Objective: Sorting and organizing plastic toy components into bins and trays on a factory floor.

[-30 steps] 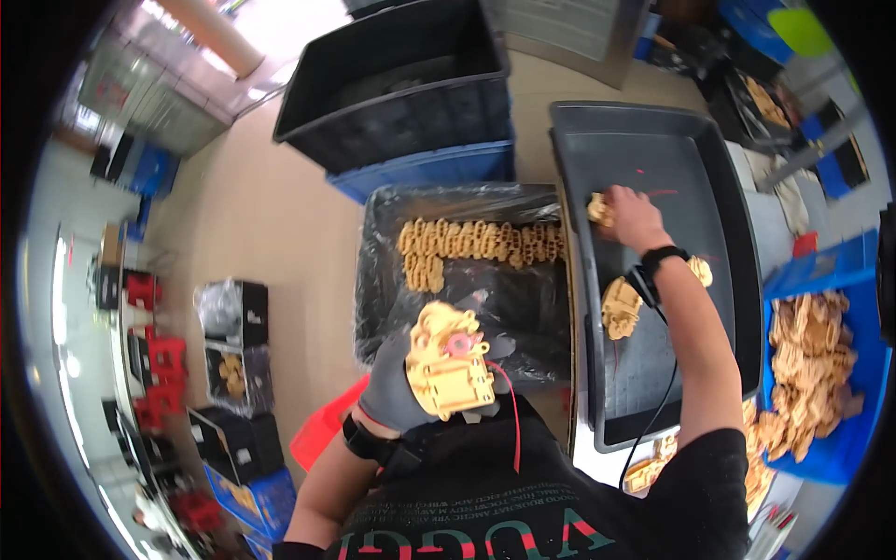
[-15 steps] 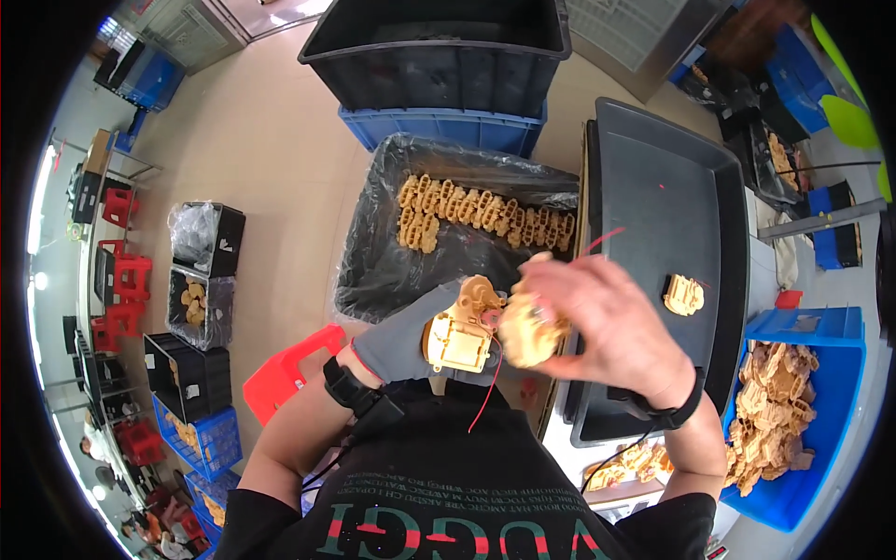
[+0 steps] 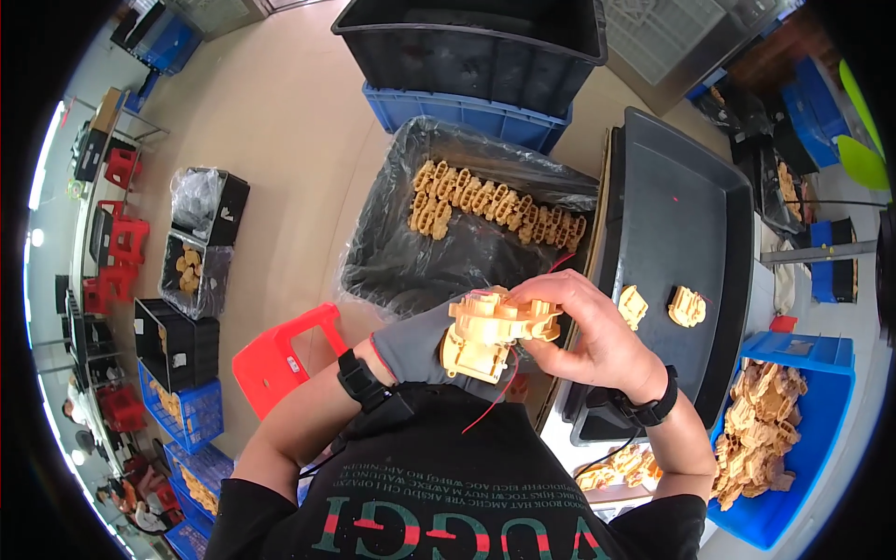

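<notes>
My left hand [image 3: 415, 338], in a grey glove, is closed around a tan plastic housing [image 3: 476, 355] in front of my chest. A thin red wire [image 3: 493, 403] hangs from it. My bare right hand [image 3: 593, 327] pinches a second tan plastic part [image 3: 532, 319] between thumb and fingers, touching the top and right side of the housing. Whether the two are joined cannot be made out. Another red wire end pokes out above my right fingers. To the right, two tan plastic pieces [image 3: 687, 306] lie on a dark grey tray [image 3: 677, 196].
Ahead, a plastic-lined bin [image 3: 373, 266] holds rows of tan parts [image 3: 495, 205]. Behind it, a black crate [image 3: 467, 61] sits on a blue one. A blue bin [image 3: 826, 373] of tan parts is at right; a red stool [image 3: 280, 359] stands at left.
My right hand has brought its part against the housing and turned it. The housing has tilted in my left hand. A second piece on the tray now shows beside my right hand.
</notes>
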